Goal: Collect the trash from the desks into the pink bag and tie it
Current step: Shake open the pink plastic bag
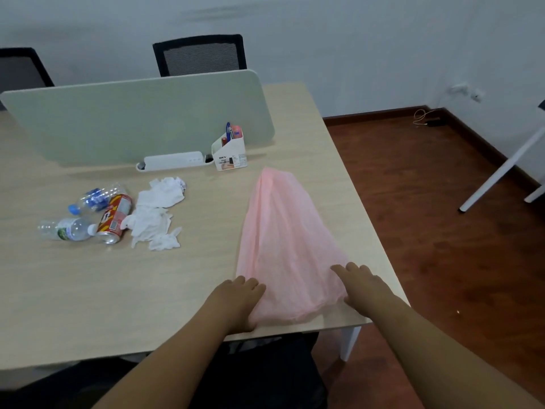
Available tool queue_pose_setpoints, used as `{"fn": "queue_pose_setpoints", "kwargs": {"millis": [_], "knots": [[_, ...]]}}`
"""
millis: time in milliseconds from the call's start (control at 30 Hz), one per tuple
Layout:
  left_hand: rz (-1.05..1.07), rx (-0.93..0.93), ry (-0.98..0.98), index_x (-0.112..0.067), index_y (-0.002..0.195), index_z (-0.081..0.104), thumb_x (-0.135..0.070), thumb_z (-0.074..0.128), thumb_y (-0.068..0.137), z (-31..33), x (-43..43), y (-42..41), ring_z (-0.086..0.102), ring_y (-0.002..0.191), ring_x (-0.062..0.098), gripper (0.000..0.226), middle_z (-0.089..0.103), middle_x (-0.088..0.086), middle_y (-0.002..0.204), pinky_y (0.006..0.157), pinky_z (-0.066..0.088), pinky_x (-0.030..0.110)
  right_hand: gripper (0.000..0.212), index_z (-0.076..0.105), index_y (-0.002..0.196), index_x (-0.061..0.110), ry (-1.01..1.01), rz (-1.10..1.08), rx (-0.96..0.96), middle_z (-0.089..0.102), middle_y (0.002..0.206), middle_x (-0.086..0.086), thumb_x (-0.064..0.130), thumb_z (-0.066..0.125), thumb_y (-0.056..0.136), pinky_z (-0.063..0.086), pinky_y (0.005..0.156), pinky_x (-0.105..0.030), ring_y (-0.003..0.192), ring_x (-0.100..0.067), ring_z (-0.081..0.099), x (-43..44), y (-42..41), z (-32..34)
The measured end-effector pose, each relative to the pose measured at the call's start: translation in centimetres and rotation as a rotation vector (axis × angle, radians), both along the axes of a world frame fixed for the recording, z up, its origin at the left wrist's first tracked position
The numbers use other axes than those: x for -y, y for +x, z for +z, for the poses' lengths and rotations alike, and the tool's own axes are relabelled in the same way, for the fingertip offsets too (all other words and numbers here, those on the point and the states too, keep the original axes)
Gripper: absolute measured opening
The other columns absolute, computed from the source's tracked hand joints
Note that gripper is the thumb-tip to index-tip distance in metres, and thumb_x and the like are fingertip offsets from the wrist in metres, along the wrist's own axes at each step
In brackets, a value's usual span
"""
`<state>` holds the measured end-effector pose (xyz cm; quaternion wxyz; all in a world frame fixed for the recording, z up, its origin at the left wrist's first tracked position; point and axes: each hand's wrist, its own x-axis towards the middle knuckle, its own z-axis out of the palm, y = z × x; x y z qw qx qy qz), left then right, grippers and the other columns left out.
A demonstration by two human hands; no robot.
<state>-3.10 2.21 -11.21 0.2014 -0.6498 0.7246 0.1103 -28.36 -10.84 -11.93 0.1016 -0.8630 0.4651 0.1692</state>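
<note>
Right of the crumpled white tissues (157, 212), a flat, thin pink plastic bag (284, 240) is pressed by the left hand (236, 301) and right hand (364, 286), spread apart with fingers open.

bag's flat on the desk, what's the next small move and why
Probably pinch the near edge of the pink bag with the left hand and right hand and pull its mouth open: it lies flat, and the tissues remain outside it.

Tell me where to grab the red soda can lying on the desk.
Grip the red soda can across its curved middle, coming from above. It lies on its side, with a clear bottle against its left and crumpled tissues crowding its right.
</note>
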Motion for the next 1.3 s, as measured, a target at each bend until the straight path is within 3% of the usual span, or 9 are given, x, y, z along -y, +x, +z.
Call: {"fn": "queue_pose_setpoints", "kwargs": {"millis": [167,333,500,667,833,967,1100,1200,1300], "knots": [[-0.015,0.036,-0.008,-0.011,0.117,0.055,-0.016,0.045,0.095,-0.2,0.1,-0.4,0.053,0.106,0.032,0.025,0.055,0.011,0.120,0.074,0.039,0.038,0.030,0.051,0.121,0.022,-0.048,0.035,0.048,0.052,0.115,-0.003,0.011,0.047,0.092,0.045,0.083,-0.033,0.103,-0.022,0.051,-0.7,-0.4,-2.1],[0.259,-0.142,-0.152,-0.012,0.102,0.052,-0.019,0.039,0.098,1.5,0.8,0.8,0.058,0.095,0.030,0.015,0.061,0.010,0.106,0.068,0.043,0.036,0.014,0.053,0.099,0.025,-0.063,0.067,0.062,0.057,0.102,0.004,0.014,0.043,0.096,0.038,0.083,-0.034,0.092,-0.019,0.054,-0.4,-0.3,-1.0],[0.619,-0.286,-0.571,-0.015,0.091,0.047,-0.020,0.037,0.099,6.8,1.5,3.0,0.055,0.082,0.026,0.014,0.055,0.004,0.090,0.064,0.047,0.037,0.033,0.047,0.063,0.020,0.180,-0.150,0.577,0.054,0.068,0.007,0.021,0.062,0.092,0.040,0.065,-0.031,0.073,-0.021,0.052,2.7,3.0,5.7],[0.853,-0.233,-0.959,-0.020,0.099,0.052,-0.019,0.037,0.100,15.0,-0.1,6.8,0.051,0.081,0.024,0.015,0.054,0.000,0.087,0.063,0.041,0.037,0.031,0.057,0.068,0.004,0.181,-0.133,0.975,0.053,0.064,-0.004,0.024,0.064,0.091,0.031,0.051,-0.025,0.059,-0.018,0.044,3.8,9.1,14.8],[0.950,-0.104,-1.104,-0.018,0.109,0.050,-0.021,0.036,0.100,22.3,-6.0,11.8,0.058,0.080,0.038,0.017,0.064,0.017,0.093,0.063,0.034,0.036,0.026,0.064,0.080,0.005,0.305,-0.076,1.277,0.057,0.074,-0.003,0.025,0.057,0.096,0.037,0.059,-0.028,0.065,-0.014,0.047,-0.2,17.0,22.3],[1.030,-0.040,-1.269,-0.016,0.108,0.050,-0.033,0.031,0.105,27.4,-12.7,15.2,0.045,0.071,0.031,0.025,0.061,0.016,0.089,0.061,0.031,0.036,0.020,0.064,0.090,0.009,0.341,0.042,1.324,0.061,0.081,-0.003,0.026,0.055,0.096,0.040,0.063,-0.028,0.070,-0.015,0.051,-5.5,23.0,26.5],[1.063,0.013,-1.394,-0.015,0.108,0.051,-0.035,0.033,0.104,31.0,-21.5,17.9,0.053,0.079,0.036,0.027,0.062,0.018,0.093,0.063,0.037,0.038,0.014,0.061,0.086,0.013,0.339,0.144,1.340,0.062,0.081,-0.003,0.021,0.052,0.094,0.040,0.060,-0.027,0.071,-0.016,0.052,-12.5,29.1,29.9],[1.080,0.098,-1.411,-0.017,0.104,0.053,-0.040,0.037,0.102,32.0,-29.2,19.9,0.057,0.082,0.037,0.028,0.064,0.016,0.093,0.063,0.041,0.040,0.017,0.057,0.089,0.006,0.308,0.240,1.258,0.059,0.080,-0.005,0.021,0.050,0.092,0.036,0.056,-0.028,0.071,-0.020,0.050,-18.4,33.0,31.3],[1.108,0.158,-1.361,-0.019,0.098,0.052,-0.048,0.041,0.100,31.8,-36.8,21.4,0.054,0.078,0.033,0.031,0.061,0.008,0.085,0.060,0.039,0.037,0.013,0.051,0.085,0.015,0.282,0.337,1.156,0.049,0.074,0.001,0.023,0.048,0.095,0.029,0.051,-0.029,0.072,-0.021,0.044,-24.6,36.1,31.5]]}}
